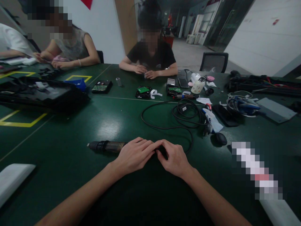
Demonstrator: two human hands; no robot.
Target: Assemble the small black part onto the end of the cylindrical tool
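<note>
An electric screwdriver (pixel 110 146) lies across the green table in front of me, its bit pointing left. Draped over the rear of its body is my left hand (pixel 138 153), with the fingers curved around it and reaching toward the right. My right hand (pixel 172 158) is bent in a pinch at the tool's tail end, its fingertips meeting those of my left hand. Both hands cover that end, so the exact grip is hidden. A black cable (pixel 191 138) runs from near my right hand into loose coils behind it.
Green circuit boards (pixel 143 90) in black housings sit farther back. A computer mouse (pixel 220 138), a black case (pixel 225 115) and blue-handled tools (pixel 243 106) are at right. A large black housing (pixel 42 94) stands left. Co-workers sit across the table, one (pixel 150 53) directly opposite.
</note>
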